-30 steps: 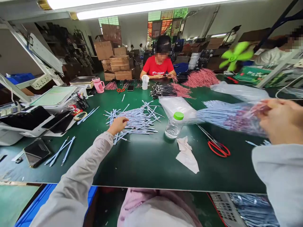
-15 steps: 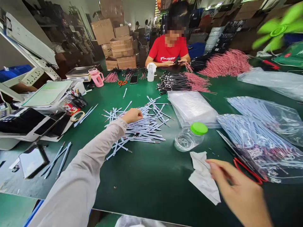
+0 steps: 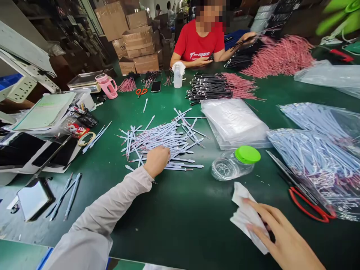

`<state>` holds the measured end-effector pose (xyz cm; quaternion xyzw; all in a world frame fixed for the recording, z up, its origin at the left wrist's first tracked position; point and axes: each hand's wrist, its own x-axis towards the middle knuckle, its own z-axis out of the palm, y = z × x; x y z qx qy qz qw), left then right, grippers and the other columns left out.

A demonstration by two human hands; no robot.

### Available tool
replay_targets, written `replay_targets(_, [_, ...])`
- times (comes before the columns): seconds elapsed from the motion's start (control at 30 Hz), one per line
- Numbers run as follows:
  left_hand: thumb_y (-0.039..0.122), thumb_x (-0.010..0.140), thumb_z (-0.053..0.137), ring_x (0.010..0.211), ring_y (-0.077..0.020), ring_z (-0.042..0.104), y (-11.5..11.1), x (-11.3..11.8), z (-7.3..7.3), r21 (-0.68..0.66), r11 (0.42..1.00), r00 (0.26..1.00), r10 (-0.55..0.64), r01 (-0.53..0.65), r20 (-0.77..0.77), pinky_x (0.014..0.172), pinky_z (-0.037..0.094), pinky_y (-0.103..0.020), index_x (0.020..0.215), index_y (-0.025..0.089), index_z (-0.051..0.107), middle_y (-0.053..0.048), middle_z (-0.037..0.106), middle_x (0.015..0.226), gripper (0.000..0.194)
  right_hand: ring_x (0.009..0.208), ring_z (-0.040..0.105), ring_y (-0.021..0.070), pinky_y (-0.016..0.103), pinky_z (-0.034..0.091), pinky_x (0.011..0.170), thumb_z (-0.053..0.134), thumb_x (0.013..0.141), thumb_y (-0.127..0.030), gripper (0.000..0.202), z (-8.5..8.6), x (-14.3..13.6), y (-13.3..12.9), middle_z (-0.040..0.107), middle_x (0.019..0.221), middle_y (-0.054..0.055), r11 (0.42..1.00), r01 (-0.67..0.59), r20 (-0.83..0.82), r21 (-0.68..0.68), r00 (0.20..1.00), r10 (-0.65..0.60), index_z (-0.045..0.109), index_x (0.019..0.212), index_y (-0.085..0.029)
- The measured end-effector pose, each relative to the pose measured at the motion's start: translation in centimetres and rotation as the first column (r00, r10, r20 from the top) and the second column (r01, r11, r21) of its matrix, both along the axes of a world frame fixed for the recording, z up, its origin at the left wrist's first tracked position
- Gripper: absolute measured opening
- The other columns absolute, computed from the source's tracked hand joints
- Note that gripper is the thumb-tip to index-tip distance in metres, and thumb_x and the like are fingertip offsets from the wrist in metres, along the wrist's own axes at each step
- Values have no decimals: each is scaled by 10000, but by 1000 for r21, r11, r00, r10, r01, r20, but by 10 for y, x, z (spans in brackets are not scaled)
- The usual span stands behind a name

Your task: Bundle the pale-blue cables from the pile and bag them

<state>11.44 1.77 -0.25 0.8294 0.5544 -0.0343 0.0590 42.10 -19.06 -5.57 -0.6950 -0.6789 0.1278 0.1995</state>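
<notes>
Centrally on the green worktop [image 3: 168,213]: loose pile of pale blue strips [image 3: 165,135], lying crisscross. Left hand [image 3: 156,160] at the pile's lower edge, fingers curled together; cannot tell whether a strip is gripped. Most of the pile lies above this hand in the frame, with some strips to either side.

Right hand [image 3: 278,232], lower right of the frame, well apart from the pile. Fingers parted, fingertips touching a crumpled white tissue [image 3: 241,215]; cannot tell if it is pinched.

Between pile and right edge: clear jar [image 3: 229,167] with green lid [image 3: 247,154], tilted, just above the tissue. Stack of clear plastic bags [image 3: 236,120] above the jar. Red-handled scissors [image 3: 303,211] right of the tissue, beside filled bags of blue strips [image 3: 306,157].

Left side: tape roll [image 3: 86,139], and a phone [image 3: 33,200] at lower left. Top centre: black-and-pink wires [image 3: 222,86]; beyond them, a person in a red shirt [image 3: 198,41].
</notes>
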Motion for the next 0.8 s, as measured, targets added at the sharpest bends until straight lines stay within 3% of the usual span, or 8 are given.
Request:
replay_targets(0.1, [282, 853, 486, 878, -251, 589, -2, 0, 0, 10, 1000, 1000, 14, -14, -23, 671, 440, -300, 934, 155, 579, -99, 611, 969, 178, 697, 611, 186, 280, 482, 538, 406, 844, -530, 342, -3, -1, -2, 604, 902, 39, 997, 69, -63, -17, 996, -70, 596, 911, -255])
replay_targets(0.23, [259, 864, 464, 832, -215, 593, -7, -8, -1, -11, 999, 998, 34, -35, -43, 678, 434, -282, 902, 154, 574, -86, 608, 918, 157, 853, 576, 260, 375, 490, 672, 407, 805, -601, 431, -2, 3, 12, 560, 963, 91, 983, 133, -20, 123, 991, -132, 617, 806, -224])
replay_targets(0.37, [311, 877, 463, 861, -214, 586, -15, -11, -3, -6, 998, 997, 57, -58, -43, 698, 433, -283, 949, 164, 561, -81, 598, 940, 191, 1000, 507, 332, 497, 424, 840, 382, 777, -660, 567, -7, 10, 22, 540, 1040, 128, 984, 150, 45, 96, 987, -154, 574, 1040, -196])
replay_targets(0.47, [313, 867, 491, 861, -205, 577, -22, -9, -4, 17, 998, 997, 67, -67, -29, 672, 433, -270, 1012, 173, 521, -65, 585, 945, 203, 929, 535, 327, 485, 447, 803, 428, 733, -680, 730, -11, 7, 21, 540, 1054, 139, 973, 230, 55, 0, 972, -230, 430, 1251, -165])
replay_targets(0.57, [290, 847, 528, 880, -203, 563, -25, -8, -5, 64, 996, 998, 56, -55, -11, 662, 434, -263, 971, 173, 535, -63, 557, 968, 170, 853, 566, 295, 449, 475, 763, 505, 678, -679, 852, -10, 3, 14, 530, 1070, 143, 949, 315, -21, -23, 949, -315, 331, 1323, -151])
replay_targets(0.63, [267, 844, 528, 899, -216, 556, -24, -9, -8, 66, 996, 998, 56, -57, 14, 686, 437, -278, 921, 164, 566, -76, 548, 969, 134, 847, 567, 294, 442, 472, 747, 506, 676, -674, 748, -6, 2, 10, 552, 1001, 118, 959, 281, -33, -40, 959, -282, 433, 1240, -188])
replay_targets(0.7, [240, 835, 533, 904, -234, 554, -22, -11, -12, 34, 996, 994, 77, -80, 76, 715, 436, -304, 904, 149, 587, -92, 551, 959, 126, 774, 573, 271, 412, 469, 690, 494, 714, -631, 512, 2, 3, 7, 578, 869, 80, 969, 209, -47, -135, 975, -217, 560, 1030, -234])
replay_targets(0.8, [208, 809, 553, 878, -241, 562, -17, -13, -15, -17, 994, 978, 109, -108, 180, 730, 434, -328, 876, 144, 599, -95, 571, 926, 104, 718, 568, 247, 387, 449, 649, 555, 703, -555, 316, 14, 5, 10, 579, 796, 53, 957, 205, -147, -206, 960, -238, 589, 781, -251])
